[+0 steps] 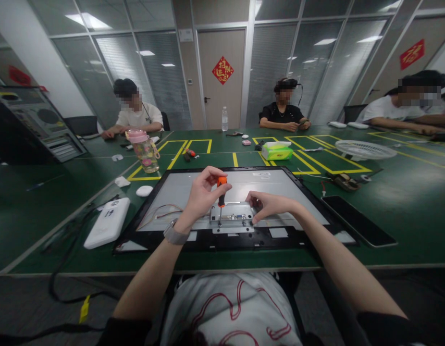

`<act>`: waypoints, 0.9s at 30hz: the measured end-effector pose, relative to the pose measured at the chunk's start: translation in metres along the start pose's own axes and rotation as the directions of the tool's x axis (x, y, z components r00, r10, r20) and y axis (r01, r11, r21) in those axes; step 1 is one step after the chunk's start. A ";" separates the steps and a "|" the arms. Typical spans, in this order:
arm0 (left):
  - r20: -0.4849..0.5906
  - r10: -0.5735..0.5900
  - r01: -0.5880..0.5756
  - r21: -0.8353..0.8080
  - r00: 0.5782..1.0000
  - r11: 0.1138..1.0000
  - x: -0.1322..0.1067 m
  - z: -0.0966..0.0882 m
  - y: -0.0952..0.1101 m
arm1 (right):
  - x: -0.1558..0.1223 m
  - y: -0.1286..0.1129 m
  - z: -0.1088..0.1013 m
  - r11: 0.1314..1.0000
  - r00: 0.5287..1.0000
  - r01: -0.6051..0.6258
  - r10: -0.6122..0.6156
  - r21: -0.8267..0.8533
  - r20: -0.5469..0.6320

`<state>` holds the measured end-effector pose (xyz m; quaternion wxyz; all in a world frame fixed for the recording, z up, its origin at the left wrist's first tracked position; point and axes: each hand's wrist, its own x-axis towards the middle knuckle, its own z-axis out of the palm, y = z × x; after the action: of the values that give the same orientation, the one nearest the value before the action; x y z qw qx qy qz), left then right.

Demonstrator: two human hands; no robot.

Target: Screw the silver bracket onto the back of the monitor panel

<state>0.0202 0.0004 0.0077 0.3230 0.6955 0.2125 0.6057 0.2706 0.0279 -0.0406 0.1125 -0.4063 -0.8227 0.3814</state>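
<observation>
Screwdriver (221, 198) orange and black, upright; bracket (231, 210) silvery; panel (175, 190) grey, black-framed

Orange screwdriver (221, 199) upright on bracket (237, 210)

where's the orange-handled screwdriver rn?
Near the centre of the head view: the screwdriver is upright in the left hand, shaft pointing down at the left side of the metal bracket.

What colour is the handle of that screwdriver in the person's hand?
The screwdriver handle is orange and black, seen in the head view.
</observation>
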 end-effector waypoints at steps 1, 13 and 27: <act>0.003 -0.009 0.009 -0.007 1.000 1.000 0.000 0.000 0.001 | 0.000 0.000 0.000 1.000 1.000 0.001 -0.001 -0.002 -0.001; 0.220 -0.034 0.068 -0.145 0.975 0.987 -0.001 -0.006 0.010 | 0.000 -0.004 0.000 1.000 1.000 -0.010 0.010 -0.001 0.000; 0.339 -0.108 0.170 -0.160 0.935 0.972 0.000 -0.009 0.015 | -0.002 -0.007 0.000 1.000 1.000 -0.013 0.013 -0.001 -0.003</act>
<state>0.0099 -0.0087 0.0185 0.4598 0.7361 0.1472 0.4744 0.2679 0.0236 -0.0353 0.1109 -0.4122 -0.8201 0.3811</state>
